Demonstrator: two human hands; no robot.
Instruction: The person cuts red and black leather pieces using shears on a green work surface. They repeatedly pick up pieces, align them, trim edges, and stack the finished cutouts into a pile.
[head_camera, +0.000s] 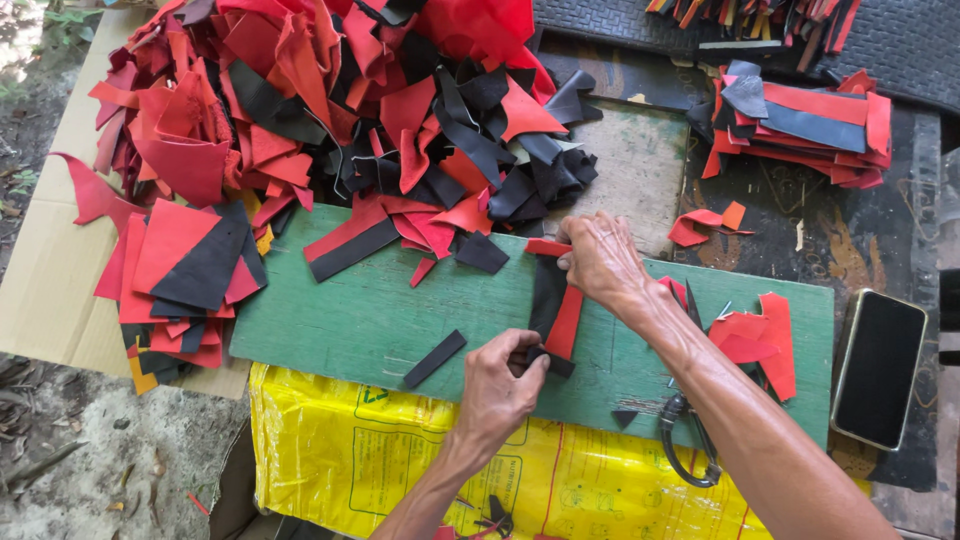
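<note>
My left hand (500, 385) pinches the near end of a black leather strip (546, 300) lying lengthwise on a green board (340, 320). My right hand (603, 262) presses down on the far end of the same strip, where a red strip (566, 322) lies alongside it, touching. A short loose black strip (434, 358) lies on the board just left of my left hand.
A big heap of red and black leather scraps (330, 110) fills the far left. Sorted stacks sit at left (185, 275) and far right (800, 125). Scissors (690, 440), red pieces (760, 340) and a phone (880, 368) lie at right. A yellow sack (350, 450) lies below.
</note>
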